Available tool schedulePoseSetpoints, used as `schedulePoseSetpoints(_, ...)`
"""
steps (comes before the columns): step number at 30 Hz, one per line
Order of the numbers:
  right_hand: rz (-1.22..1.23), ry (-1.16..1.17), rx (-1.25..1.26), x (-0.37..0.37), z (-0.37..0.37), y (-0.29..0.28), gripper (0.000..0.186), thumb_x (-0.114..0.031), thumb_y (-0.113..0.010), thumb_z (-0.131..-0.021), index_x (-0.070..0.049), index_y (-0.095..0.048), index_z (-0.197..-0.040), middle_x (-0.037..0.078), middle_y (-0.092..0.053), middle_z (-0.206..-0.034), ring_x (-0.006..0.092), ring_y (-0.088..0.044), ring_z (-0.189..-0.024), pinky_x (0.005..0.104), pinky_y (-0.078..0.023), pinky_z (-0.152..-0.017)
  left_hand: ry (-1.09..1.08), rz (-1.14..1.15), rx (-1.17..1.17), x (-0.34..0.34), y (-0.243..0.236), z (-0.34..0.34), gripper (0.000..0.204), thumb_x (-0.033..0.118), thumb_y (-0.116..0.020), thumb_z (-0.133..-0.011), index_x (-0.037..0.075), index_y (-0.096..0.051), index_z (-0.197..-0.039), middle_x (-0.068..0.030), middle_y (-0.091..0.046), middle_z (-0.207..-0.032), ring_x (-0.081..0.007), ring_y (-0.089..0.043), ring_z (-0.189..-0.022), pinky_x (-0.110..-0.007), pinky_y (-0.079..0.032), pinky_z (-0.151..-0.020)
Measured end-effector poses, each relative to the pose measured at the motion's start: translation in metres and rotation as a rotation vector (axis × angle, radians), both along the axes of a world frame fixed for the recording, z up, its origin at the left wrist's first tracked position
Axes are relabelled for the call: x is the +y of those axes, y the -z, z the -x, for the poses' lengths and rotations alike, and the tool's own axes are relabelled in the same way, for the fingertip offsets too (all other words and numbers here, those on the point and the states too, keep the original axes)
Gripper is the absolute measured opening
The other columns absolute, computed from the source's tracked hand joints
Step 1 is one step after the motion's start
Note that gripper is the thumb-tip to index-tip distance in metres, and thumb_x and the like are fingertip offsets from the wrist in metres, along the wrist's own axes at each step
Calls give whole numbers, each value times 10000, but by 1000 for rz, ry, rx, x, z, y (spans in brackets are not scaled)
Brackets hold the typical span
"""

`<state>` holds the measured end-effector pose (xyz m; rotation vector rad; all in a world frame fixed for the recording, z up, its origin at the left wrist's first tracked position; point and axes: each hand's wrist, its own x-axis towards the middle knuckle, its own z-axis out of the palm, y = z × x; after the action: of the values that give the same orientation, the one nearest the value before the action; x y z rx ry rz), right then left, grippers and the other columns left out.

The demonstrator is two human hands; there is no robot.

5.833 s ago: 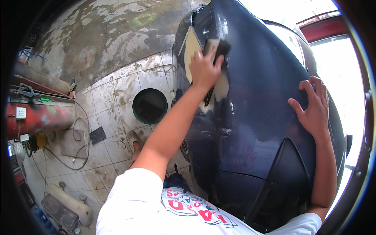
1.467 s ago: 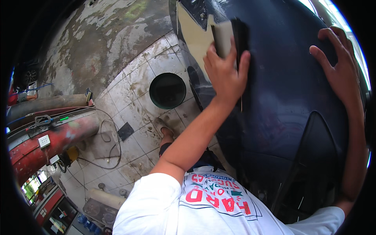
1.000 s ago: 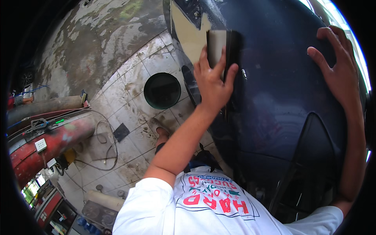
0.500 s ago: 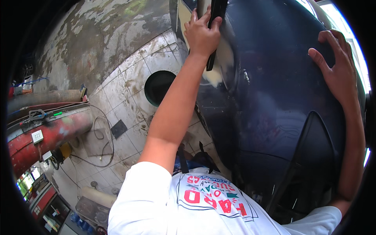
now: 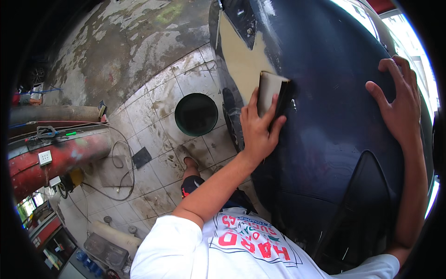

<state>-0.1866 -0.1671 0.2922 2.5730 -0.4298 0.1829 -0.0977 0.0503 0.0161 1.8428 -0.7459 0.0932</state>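
Fingers of the left hand pinch a pale rectangular sanding block against a dark blue car body panel. Right hand rests spread on the panel. A beige filler patch looks partly sanded, with much left.

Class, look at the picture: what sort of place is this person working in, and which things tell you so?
Probably a car body repair workshop. A dark blue car body panel bears a beige filler patch, which the left hand rubs with a sanding block. The wet tiled floor holds a dark bucket.
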Motion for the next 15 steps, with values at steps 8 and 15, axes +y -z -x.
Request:
schedulePoseSetpoints(8,39,24,26,2,-4,3,493,-555,-728,-884,-176,-631,-1183,59,-591,-1341,320,-547,-1319,511,-504,-1055,-337,33,80,-88,-5,-127,518,515,-639,-952,159,-720,-1319,-309,-518,-1342,-478,-516,-1186,-525,-424,-996)
schedulePoseSetpoints(15,21,10,8,-4,2,0,474,-511,-750,-890,-172,-635,-1201,70,-585,-1349,326,-548,-1319,504,-503,-1052,-192,100,11,-33,-14,-19,547,506,-706,-928,139,-715,-1333,-332,-540,-1298,-473,-506,-1248,-515,-388,-1071)
